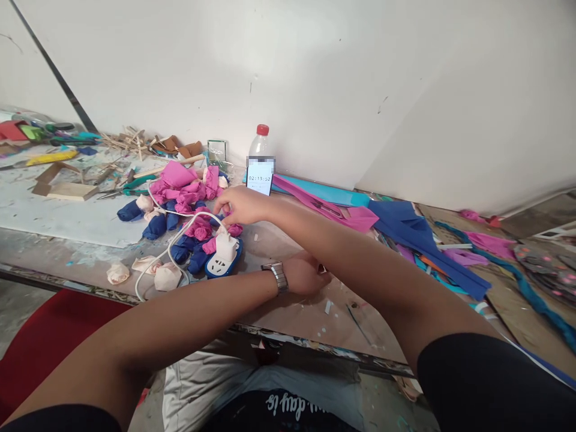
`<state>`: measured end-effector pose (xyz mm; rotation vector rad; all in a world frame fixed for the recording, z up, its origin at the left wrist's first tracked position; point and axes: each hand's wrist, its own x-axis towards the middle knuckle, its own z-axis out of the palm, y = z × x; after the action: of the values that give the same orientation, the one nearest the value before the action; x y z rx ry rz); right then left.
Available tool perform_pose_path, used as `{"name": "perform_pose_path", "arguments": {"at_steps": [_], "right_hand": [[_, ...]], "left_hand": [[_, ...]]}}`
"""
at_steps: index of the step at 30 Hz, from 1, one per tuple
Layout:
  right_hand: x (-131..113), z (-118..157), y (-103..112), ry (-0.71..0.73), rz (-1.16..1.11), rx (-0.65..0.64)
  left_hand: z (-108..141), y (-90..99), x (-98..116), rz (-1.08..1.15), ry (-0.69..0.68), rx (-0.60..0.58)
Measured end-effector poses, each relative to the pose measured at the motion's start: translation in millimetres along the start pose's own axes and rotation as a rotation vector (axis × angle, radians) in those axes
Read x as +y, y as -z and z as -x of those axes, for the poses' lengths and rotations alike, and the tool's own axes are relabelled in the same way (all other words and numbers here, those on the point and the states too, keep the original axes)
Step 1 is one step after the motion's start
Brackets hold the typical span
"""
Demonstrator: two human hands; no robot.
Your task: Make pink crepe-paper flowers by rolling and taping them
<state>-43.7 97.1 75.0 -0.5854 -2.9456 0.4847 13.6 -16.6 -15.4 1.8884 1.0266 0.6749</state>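
Note:
My right hand [240, 206] reaches across to the left, its fingers curled at the edge of a pile of small pink paper bundles [182, 195] and blue bundles [155, 227]. What its fingertips grip, if anything, is hidden. Beneath it, my left hand [308, 275], with a metal watch [278, 277] on the wrist, rests low over the tabletop. Its fingers are closed and partly covered by my right forearm; a small dark bit shows there that I cannot make out. A blue-and-white power strip [224, 264] with a white plug [225, 245] lies between the pile and my left forearm.
A white cable [168, 255] loops over the bundles. Behind stand a phone [260, 174] with a running timer and a red-capped bottle [261, 143]. Cream bundles [118, 273] lie near the front edge. Pink [333, 207] and blue sheets [405, 225] spread out at right.

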Motion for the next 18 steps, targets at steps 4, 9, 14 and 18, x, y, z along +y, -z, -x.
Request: {"name": "perform_pose_path", "arguments": {"at_steps": [4, 9, 14, 18], "right_hand": [[27, 58, 23, -0.037, -0.068, 0.223], [98, 140, 45, -0.422, 0.051, 0.52], [154, 195, 32, -0.774, 0.34, 0.265], [166, 212, 15, -0.878, 0.357, 0.197]], "left_hand": [[-3, 0.8, 0, -0.01, -0.088, -0.005], [-8, -2.3, -4, 0.051, -0.111, 0.001], [-11, -3.7, -9, 0.13, -0.101, 0.021], [-13, -5.1, -12, 0.174, -0.082, 0.022]]}}
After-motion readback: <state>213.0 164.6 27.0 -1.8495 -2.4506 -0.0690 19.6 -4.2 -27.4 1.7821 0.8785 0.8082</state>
